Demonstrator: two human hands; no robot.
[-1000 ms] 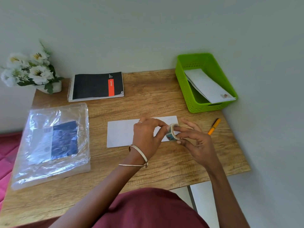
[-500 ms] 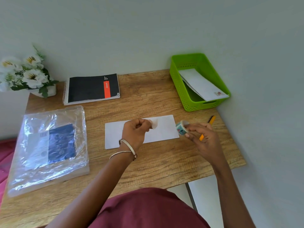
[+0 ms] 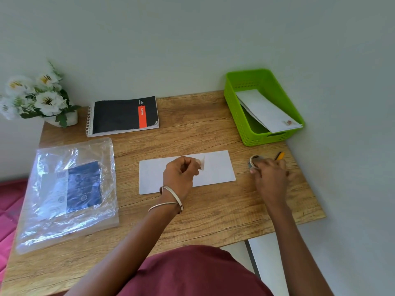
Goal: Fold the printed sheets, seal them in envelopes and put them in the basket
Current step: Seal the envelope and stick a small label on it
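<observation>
Nearest the camera, a maroon garment fills the lower edge, with both forearms reaching forward over the wooden table. The left wrist carries two bangles. The left hand is over the middle of the white envelope, fingers curled, pinching a small strip of tape at the fingertips; the strip is blurred, and whether it touches the envelope cannot be told. The envelope lies flat on the table, long edge running left to right, at the centre. To the right, well apart from the envelope, the right hand is at the table surface, fingers curled around the tape roll, which shows at its far-left side. Just beyond that hand lies an orange pen, partly hidden. At the left of the table lies a clear plastic packet containing a dark blue printed insert. Further back, a black spiral notebook with an orange stripe lies flat. At the far right corner stands the green basket, holding sealed envelopes that lean against its near rim. At the far left corner stands a pot of white flowers.
</observation>
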